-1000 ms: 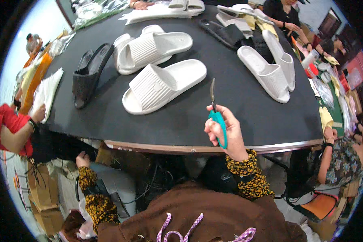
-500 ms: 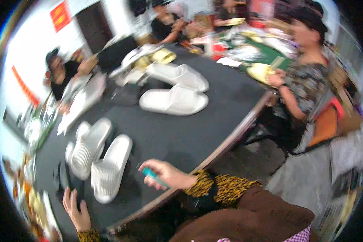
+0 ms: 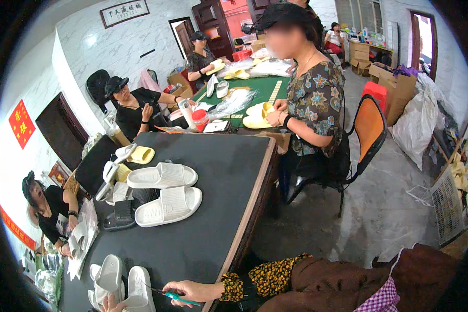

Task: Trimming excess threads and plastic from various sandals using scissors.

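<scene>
At the lower edge, my right hand (image 3: 191,292) is closed round a teal-handled tool (image 3: 178,298) with a thin, pointed metal tip. That tip is beside a pale grey slide sandal (image 3: 140,281) with a ribbed strap. The fingers of my left hand (image 3: 111,304) are apart and lie against this sandal's left side; the rest of that hand is cut off by the frame. Another pale slide (image 3: 109,274) lies just to the left, with part of a further pair behind it.
Farther up the black table (image 3: 218,179) lie a pair of pale slides (image 3: 167,205), a black slide (image 3: 120,216) and yellow slides (image 3: 141,154). Several people sit around; one at right holds a yellow slide (image 3: 257,114) by a green table. An orange-backed chair (image 3: 368,132) stands right.
The view has swung up and right, so the table's near end sits lower. My left hand has come over to the near sandal, and the tool's tip is now beside it.
</scene>
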A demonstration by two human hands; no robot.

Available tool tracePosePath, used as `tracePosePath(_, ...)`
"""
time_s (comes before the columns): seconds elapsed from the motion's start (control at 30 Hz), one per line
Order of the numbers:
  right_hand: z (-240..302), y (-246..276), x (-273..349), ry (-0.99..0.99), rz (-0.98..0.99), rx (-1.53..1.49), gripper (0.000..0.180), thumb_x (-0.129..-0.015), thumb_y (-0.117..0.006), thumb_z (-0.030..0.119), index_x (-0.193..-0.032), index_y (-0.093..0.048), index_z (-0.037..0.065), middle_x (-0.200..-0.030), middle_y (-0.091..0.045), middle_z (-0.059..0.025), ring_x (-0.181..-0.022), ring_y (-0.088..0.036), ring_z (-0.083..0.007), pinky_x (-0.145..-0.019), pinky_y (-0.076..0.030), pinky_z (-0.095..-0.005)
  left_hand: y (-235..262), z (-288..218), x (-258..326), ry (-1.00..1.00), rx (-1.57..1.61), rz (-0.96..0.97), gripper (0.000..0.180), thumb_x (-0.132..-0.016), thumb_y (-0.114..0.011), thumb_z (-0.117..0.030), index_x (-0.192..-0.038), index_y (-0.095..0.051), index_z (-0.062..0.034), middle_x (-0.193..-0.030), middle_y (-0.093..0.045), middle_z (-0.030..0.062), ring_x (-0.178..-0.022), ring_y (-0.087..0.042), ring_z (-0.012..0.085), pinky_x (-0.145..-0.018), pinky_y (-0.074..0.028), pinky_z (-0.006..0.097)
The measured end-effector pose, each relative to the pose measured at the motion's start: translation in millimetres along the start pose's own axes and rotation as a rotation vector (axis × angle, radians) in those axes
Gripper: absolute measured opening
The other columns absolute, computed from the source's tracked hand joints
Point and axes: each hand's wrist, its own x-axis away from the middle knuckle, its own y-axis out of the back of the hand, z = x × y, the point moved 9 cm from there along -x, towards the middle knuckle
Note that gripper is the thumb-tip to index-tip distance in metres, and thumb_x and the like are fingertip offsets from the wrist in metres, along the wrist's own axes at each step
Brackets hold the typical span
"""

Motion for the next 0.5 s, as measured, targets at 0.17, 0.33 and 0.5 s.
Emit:
tracePosePath(0.17, 5, 1, -1, -0.003, -0.019, 0.021, 0.039, -0.088, -0.055, 0.018, -0.122, -0.039, 0.004, -0.069, -0.05, -0.0014, -0.051, -0.047, -0.0065, -0.041, -0.04, -0.0212, 0, 6, -25, -0.201, -0.055, 0.023, 0.046, -0.054, -0.075, -0.031, -0.094, -0.065, -0.0101, -0.122, -0.048, 0.0118, -0.117, -0.037, 0.037, -0.097, -0.025, 0.053)
tracePosePath(0.33, 0, 8, -4, 0.016, -0.054, 0.049, 0.039, -0.088, -0.055, 0.019, -0.12, -0.04, 0.002, -0.068, -0.05, -0.0017, -0.05, -0.048, -0.0063, -0.04, -0.041, -0.0214, 26, 8, -46, -0.113, 0.008, -0.128, 0.046, -0.047, -0.079, -0.035, -0.085, -0.065, -0.0128, -0.122, -0.046, 0.0154, -0.121, -0.033, 0.0365, -0.098, -0.024, 0.052)
tracePosePath(0.5, 9, 4, 0, 0.026, -0.04, 0.089, 0.038, -0.087, -0.055, 0.016, -0.119, -0.041, 0.002, -0.069, -0.051, -0.0009, -0.051, -0.049, -0.0069, -0.043, -0.043, -0.0216, 10, 33, -57, 0.071, 0.052, 0.058, 0.051, -0.049, -0.079, -0.038, -0.092, -0.064, -0.0141, -0.134, -0.037, 0.0221, -0.129, -0.025, 0.0377, -0.104, -0.018, 0.051)
